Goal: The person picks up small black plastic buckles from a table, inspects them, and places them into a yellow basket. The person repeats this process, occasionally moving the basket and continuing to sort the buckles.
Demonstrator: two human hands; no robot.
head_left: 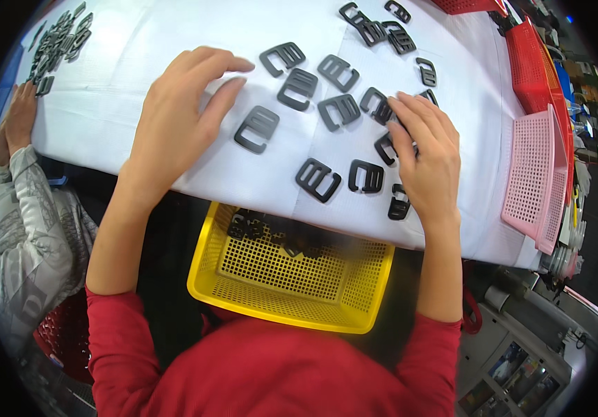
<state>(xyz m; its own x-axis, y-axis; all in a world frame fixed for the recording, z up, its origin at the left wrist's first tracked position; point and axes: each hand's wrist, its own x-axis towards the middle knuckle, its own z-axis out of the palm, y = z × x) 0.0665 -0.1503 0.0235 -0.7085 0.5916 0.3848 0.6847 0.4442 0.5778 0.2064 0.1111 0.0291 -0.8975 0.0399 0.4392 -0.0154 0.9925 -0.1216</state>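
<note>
Black and grey open-sided strap buckles, several of them, lie spread over the white tabletop [257, 177]. My left hand [181, 115] hovers at their left side, thumb and index finger apart, holding nothing. The closest to it are a grey buckle [257, 129] and a dark one [282, 58]. On the right, my right hand [429, 149] is bent over the buckles with thumb and fingers apart. Its fingertips reach the edge of a black buckle [377, 104], and the thumb is above another buckle [384, 148], partly covered by the hand. Whether the fingertips touch them is unclear.
Below the table edge, a yellow basket [285, 306] holds some dark buckles. A pink basket [528, 174] and red baskets [531, 69] line the right side. More buckles [368, 28] lie farther back. At far left, another person's hand [21, 115] rests beside a buckle pile [59, 45].
</note>
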